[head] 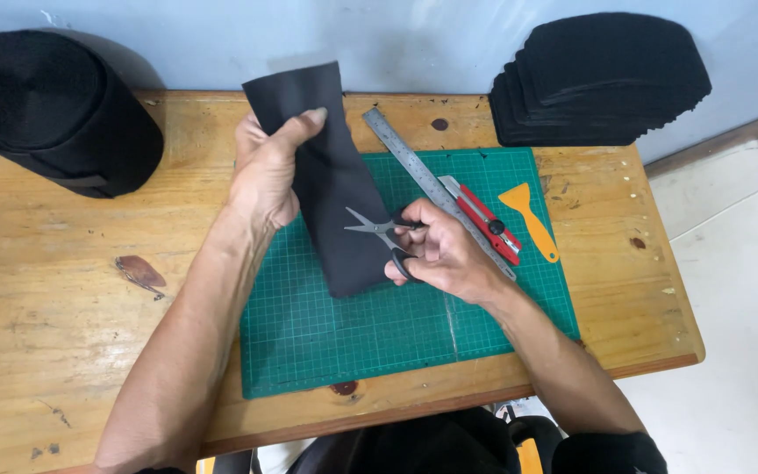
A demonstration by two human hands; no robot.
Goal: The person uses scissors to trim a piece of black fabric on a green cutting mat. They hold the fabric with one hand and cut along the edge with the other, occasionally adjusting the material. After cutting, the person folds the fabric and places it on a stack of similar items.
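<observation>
Scissors (383,235) sit in my right hand (449,259), blades slightly apart; left hand (267,171) pinches the black fabric (331,184) taut — I'd cut steadily.

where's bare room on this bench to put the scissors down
Bare wood between the black roll and the mat; the mat's near strip is bare too. Crowded on the mat's right: ruler, knife, scraper.
</observation>
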